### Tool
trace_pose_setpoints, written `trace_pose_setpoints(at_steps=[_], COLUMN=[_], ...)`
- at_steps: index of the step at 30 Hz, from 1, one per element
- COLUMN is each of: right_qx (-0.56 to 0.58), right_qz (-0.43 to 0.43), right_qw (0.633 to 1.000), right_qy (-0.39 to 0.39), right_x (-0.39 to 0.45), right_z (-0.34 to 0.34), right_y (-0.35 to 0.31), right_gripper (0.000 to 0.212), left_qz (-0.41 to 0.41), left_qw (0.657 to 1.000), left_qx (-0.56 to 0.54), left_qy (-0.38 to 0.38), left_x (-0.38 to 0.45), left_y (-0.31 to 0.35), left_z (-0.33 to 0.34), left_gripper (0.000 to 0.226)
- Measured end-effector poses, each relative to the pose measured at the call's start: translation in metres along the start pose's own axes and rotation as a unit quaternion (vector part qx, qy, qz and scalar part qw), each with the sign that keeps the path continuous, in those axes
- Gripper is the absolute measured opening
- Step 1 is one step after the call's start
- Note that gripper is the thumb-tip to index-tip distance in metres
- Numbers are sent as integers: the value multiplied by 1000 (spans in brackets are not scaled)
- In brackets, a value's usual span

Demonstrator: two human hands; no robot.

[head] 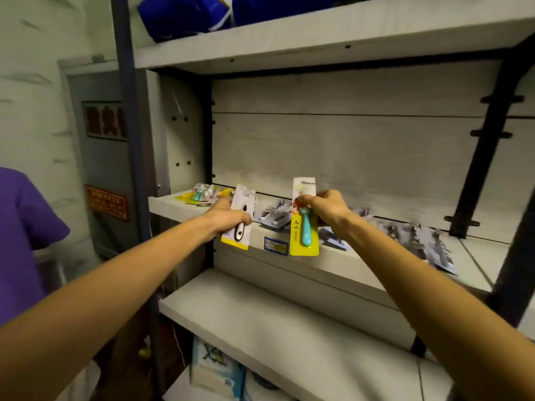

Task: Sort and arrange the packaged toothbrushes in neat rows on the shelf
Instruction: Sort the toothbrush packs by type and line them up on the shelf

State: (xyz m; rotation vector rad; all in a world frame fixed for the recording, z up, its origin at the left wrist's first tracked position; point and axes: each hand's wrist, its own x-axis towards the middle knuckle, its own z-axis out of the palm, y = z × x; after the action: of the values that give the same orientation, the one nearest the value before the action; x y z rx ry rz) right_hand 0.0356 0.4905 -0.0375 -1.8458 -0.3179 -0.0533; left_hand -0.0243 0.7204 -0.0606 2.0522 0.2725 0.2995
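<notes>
Yellow card backs both packs the person holds up in front of the middle shelf (341, 257). The right hand (324, 205) pinches a pack with a blue-green toothbrush (304, 219) near its middle, and the pack stands straight up. The left hand (228, 217) curls its fingers round a pack with a black and white toothbrush (239, 219), which leans a bit to the right. The two packs are near each other but do not touch.

More toothbrush packs (201, 193) lie in a small heap at the far left end of that shelf. Grey packs (276, 217) lie in a row along the shelf behind the hands and off to the right. A small price label (276, 246) sits on the shelf's front edge between the two held packs. Blue bags (185, 15) rest on the top shelf. A purple sleeve (23, 227) shows at the left.
</notes>
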Motion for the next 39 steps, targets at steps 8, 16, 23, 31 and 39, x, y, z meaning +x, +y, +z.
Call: trace_pose_setpoints(at_steps=[8, 16, 23, 31, 39], right_qx=[-51, -84, -80, -59, -17], right_qz=[40, 47, 68, 66, 81], right_qw=[998, 995, 993, 991, 995], right_qy=[-1, 9, 60, 104, 50], right_x=[68, 115, 158, 208, 241], right_z=[58, 88, 111, 169, 239], right_y=[0, -3, -2, -22, -39], right_gripper=[11, 11, 12, 27, 12], left_qz=[72, 108, 205, 79, 97], left_qw=[976, 929, 903, 916, 948], left_qx=[191, 346, 371, 394, 301], left_qy=[77, 72, 73, 15, -23], left_x=[93, 161, 208, 291, 334], left_y=[-19, -35, -40, -76, -121], left_z=[-20, -14, -25, -101, -130], left_gripper=[41, 39, 39, 62, 63])
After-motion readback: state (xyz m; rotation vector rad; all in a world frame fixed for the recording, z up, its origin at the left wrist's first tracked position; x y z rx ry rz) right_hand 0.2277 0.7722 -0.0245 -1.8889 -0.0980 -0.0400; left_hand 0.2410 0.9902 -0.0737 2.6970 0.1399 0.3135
